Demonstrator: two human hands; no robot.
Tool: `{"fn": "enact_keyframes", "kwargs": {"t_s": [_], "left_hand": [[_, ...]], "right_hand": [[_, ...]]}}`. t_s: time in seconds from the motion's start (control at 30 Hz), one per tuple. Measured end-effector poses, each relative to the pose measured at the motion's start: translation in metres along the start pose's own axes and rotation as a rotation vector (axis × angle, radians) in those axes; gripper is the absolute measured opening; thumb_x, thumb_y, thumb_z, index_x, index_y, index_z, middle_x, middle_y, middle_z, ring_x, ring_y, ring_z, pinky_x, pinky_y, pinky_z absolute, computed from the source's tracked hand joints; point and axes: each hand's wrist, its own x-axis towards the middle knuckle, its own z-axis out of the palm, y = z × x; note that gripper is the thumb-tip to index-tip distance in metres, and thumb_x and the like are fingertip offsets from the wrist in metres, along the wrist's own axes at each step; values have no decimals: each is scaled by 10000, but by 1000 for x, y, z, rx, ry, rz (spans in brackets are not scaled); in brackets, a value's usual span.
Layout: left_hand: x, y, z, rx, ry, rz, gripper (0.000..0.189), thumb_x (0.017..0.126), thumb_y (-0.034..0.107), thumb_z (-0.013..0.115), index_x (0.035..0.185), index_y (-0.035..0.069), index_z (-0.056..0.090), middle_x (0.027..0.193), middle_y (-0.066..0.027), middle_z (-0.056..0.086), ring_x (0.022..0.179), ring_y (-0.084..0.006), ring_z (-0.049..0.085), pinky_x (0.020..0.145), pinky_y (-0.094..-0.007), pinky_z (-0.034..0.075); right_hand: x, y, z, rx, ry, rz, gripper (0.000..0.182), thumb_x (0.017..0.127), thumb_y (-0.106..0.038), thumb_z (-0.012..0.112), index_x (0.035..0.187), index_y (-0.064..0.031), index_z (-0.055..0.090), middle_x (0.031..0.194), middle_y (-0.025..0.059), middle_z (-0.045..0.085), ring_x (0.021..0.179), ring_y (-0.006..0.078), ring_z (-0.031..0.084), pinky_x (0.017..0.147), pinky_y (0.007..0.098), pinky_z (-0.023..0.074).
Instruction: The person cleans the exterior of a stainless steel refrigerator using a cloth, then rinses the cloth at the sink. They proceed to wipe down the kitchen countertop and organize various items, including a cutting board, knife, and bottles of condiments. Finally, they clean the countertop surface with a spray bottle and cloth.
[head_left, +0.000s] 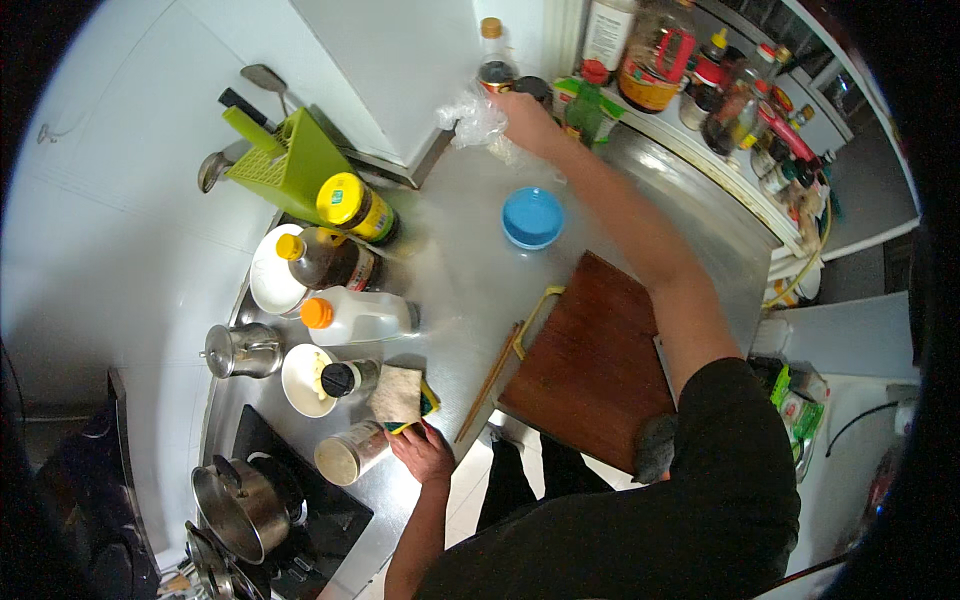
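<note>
My right hand (531, 124) reaches across to the far corner, at a crumpled clear plastic bag (474, 120) and in front of a glass bottle with dark liquid (495, 69). Whether its fingers grip either one is not clear. At the near counter edge, my left hand (421, 452) has its fingers on the edge of a yellow-and-green scouring sponge (430, 399). A beige pad (396, 393) lies over that sponge. Beside this hand is a clear jar with a pale lid (349, 454). Between the arms stands a blue bowl (532, 217).
A brown wooden board (592, 360) overhangs the counter edge, with wooden chopsticks (487, 382) beside it. Along the wall are a green knife block (289, 161), a plastic jug (360, 316), a white bowl (300, 401) and a steel pot (251, 517). Several sauce bottles (652, 64) crowd the sill.
</note>
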Motion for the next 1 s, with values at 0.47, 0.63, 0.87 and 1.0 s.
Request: {"fn": "enact_keyframes", "kwargs": {"t_s": [0.47, 0.63, 0.87, 1.0], "left_hand": [[-2, -23, 21, 65, 132, 192, 550, 904, 368, 439, 1261, -43, 358, 1262, -321, 359, 1158, -454, 379, 961, -502, 330], [3, -22, 25, 28, 136, 251, 512, 879, 335, 452, 1197, -63, 407, 1163, -302, 412, 1057, -447, 424, 896, -506, 353], [23, -58, 43, -15, 220, 412, 622, 888, 450, 462, 1216, -74, 392, 1131, -302, 441, 1028, -447, 439, 898, -486, 368], [31, -65, 42, -16, -10, 406, 577, 873, 426, 492, 1193, -49, 427, 1111, -292, 438, 1002, -450, 446, 860, -500, 388]], "right_hand": [[-345, -43, -316, -335, 366, 630, 353, 733, -219, 672, 1020, -24, 605, 867, 167, 646, 819, 299, 629, 751, 370, 488], [-535, -43, -360, -314, 561, 1020, 417, 710, -260, 691, 1019, 5, 599, 854, 179, 650, 795, 291, 635, 741, 375, 491], [-653, -31, -347, -84, 807, 1139, 520, 717, -233, 710, 1122, 34, 521, 1013, 149, 624, 904, 232, 593, 829, 328, 448], [-693, 10, -338, 152, 1011, 1095, 653, 730, -356, 681, 1159, 92, 475, 1146, 213, 551, 1075, 285, 514, 952, 332, 361]]}}
